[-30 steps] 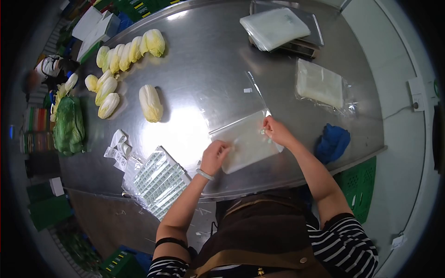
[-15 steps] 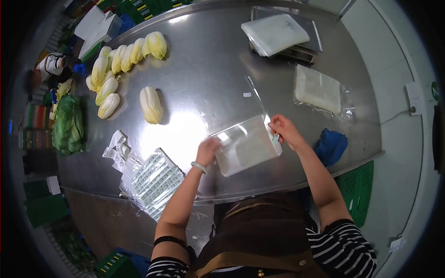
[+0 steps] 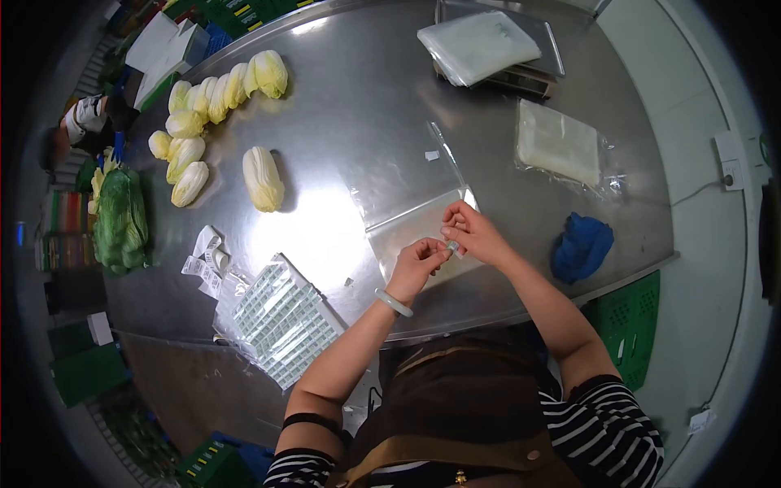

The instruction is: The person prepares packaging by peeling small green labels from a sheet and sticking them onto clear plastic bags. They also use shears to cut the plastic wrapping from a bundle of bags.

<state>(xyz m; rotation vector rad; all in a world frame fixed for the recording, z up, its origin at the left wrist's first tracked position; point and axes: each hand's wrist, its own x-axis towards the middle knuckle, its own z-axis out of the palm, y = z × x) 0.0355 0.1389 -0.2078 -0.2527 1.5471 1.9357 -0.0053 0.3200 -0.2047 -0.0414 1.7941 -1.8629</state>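
Above a stack of clear plastic bags (image 3: pixel 407 236), my two hands meet. My left hand (image 3: pixel 419 264) pinches one side of a small sticker (image 3: pixel 453 246), and my right hand (image 3: pixel 472 234) pinches it from the other side. The bag stack lies flat on the metal table, partly covered by my hands. To the left, sheets of small printed labels (image 3: pixel 289 321) lie in clear plastic near the front edge. A single napa cabbage (image 3: pixel 263 180) rests farther up the table.
Several napa cabbages (image 3: pixel 218 99) sit at the back left, beside a green net bag (image 3: pixel 120 220). Bags (image 3: pixel 480 49) lie on a scale at the back right, with another bag pack (image 3: pixel 557 144) and a blue cloth (image 3: pixel 582 248) nearer. A person (image 3: pixel 85 122) is at far left.
My left hand has moved right from the bags' left edge to meet my right hand. My right hand has shifted left with the small sticker, off the bags' right edge.
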